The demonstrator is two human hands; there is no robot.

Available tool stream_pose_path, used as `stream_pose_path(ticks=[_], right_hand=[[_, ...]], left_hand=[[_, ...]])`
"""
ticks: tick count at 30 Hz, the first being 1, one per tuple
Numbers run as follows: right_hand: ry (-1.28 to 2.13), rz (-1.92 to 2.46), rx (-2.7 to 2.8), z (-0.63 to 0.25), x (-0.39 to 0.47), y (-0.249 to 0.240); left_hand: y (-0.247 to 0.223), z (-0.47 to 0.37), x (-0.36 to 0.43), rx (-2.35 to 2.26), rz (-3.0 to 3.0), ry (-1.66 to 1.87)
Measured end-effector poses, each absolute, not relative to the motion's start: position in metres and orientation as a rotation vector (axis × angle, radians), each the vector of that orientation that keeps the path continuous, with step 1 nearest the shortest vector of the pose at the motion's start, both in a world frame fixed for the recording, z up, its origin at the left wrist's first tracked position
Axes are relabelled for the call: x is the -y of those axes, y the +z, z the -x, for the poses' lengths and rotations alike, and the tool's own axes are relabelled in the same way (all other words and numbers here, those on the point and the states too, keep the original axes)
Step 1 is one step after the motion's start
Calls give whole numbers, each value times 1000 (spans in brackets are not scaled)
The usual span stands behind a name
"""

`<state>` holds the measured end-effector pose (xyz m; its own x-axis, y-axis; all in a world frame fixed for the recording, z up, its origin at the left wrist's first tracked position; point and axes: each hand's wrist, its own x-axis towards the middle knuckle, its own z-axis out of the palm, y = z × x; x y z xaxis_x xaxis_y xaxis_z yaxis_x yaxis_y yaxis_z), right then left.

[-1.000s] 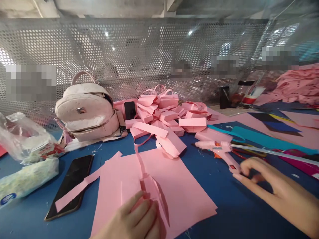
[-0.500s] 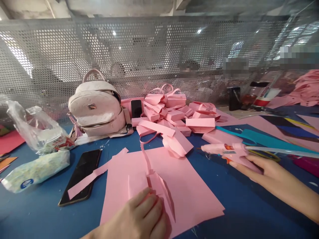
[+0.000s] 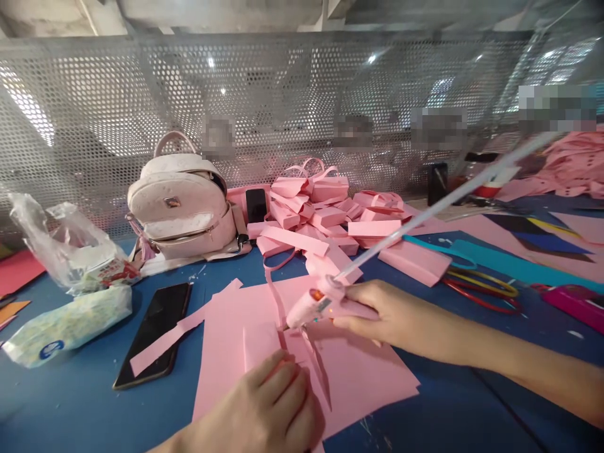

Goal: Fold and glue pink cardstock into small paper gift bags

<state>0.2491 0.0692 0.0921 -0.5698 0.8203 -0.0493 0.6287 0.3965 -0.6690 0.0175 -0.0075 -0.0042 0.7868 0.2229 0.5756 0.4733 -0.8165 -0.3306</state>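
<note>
My right hand (image 3: 372,314) grips a pink hot glue gun (image 3: 314,305), a long clear glue stick (image 3: 448,204) jutting from its back end. The nozzle points down at the top edge of a folded pink paper piece (image 3: 261,345), near where a thin pink paper strip (image 3: 275,292) meets it. With fingers curled, my left hand (image 3: 276,402) is closed on the lower part of that folded piece. Beneath both lie flat pink paper sheets (image 3: 372,377). Exactly how my left fingers hold the folds is hidden.
Behind the sheets is a heap of folded pink paper pieces (image 3: 325,214). To the left are a black phone (image 3: 158,340) under a paper strip, a tissue pack (image 3: 75,324), a plastic bag (image 3: 61,245) and a pale backpack (image 3: 184,201). A magenta tool (image 3: 576,305) lies at right.
My right hand has swung the glue gun leftward from the right side, bringing its nozzle to the folded paper. My left hand has stayed in place on the paper.
</note>
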Motion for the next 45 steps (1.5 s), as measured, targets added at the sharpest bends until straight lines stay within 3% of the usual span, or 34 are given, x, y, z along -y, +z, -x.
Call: stream_pose_path(ticks=[14,45], right_hand=[[575,1309,2751,-230,-78,97],[597,1269,2666,-233,-79,96]], left_hand=[[-6,-17,8,541,2514,-707],[-9,-17,7,522,2483,-719]])
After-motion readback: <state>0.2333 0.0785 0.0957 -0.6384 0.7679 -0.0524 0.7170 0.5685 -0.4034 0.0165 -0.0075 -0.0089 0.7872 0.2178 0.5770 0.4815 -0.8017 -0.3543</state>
